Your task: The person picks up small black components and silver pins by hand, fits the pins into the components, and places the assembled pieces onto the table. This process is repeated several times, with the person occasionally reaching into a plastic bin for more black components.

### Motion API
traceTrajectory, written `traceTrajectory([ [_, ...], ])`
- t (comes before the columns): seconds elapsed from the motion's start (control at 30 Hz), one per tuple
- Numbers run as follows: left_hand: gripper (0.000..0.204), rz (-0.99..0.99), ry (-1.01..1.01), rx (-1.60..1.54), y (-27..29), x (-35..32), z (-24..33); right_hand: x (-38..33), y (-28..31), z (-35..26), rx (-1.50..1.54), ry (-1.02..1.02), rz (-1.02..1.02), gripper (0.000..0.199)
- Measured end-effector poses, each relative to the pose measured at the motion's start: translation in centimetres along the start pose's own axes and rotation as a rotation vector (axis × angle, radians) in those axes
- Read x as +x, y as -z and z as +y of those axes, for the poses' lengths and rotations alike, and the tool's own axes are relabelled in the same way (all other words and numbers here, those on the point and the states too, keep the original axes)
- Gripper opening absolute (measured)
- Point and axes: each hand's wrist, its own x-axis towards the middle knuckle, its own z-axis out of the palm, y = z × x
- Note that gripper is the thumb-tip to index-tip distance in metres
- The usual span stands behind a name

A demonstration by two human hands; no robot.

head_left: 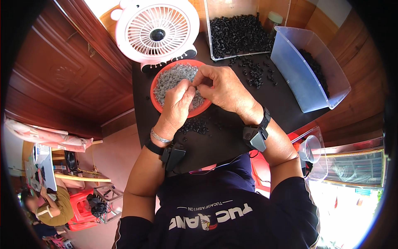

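Over a round orange-red bowl [156,102] my two hands meet, fingertips close together. My left hand [177,103] is closed, its thumb and fingers pinched. My right hand [226,88] is also pinched, thumb against index finger, touching the left fingertips. Whatever they hold between them is too small and too covered to make out. Small clear-grey pieces [172,78] fill the bowl. Near my left wrist lies a loose cluster of small black parts [195,125]. Another scatter of black parts [253,74] lies beyond my right hand.
A white-and-pink fan [157,35] stands behind the bowl. At the back, a clear bin [240,56] holds many black parts, with a lidded jar [273,20] beside it. A bluish plastic bin [296,72] stands at the right edge of the dark table [224,143]. Far left, another person [58,209] sits.
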Motion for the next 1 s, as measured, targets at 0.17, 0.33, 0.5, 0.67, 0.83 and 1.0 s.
traceTrajectory([
  [0.17, 0.023, 0.161, -0.086, 0.071, -1.1, 0.1, -0.2, 0.0, -1.3, 0.1, -0.062, 0.1, 0.207, 0.006],
  [0.33, 0.022, 0.181, 0.088, -0.085, -1.5, 0.1, -0.5, -0.2, -1.4, -0.4, -0.113, 0.157, 0.208, 0.007],
  [0.5, 0.021, 0.165, 0.09, -0.228, -1.9, -0.2, -1.5, 0.0, -1.1, -0.3, -0.079, 0.226, 0.169, 0.01],
  [0.67, 0.026, 0.165, 0.171, -0.486, -2.2, -0.1, -1.2, 0.0, -1.0, -0.6, -0.224, 0.355, 0.111, 0.019],
  [0.83, 0.025, 0.195, 0.143, -0.467, -1.9, 0.0, -0.9, 0.0, -1.3, -1.0, -0.204, 0.378, 0.067, 0.027],
  [1.0, 0.026, 0.189, 0.25, -0.505, -1.5, -0.1, 0.3, 0.2, -2.1, -0.5, -0.197, 0.401, 0.11, 0.028],
])
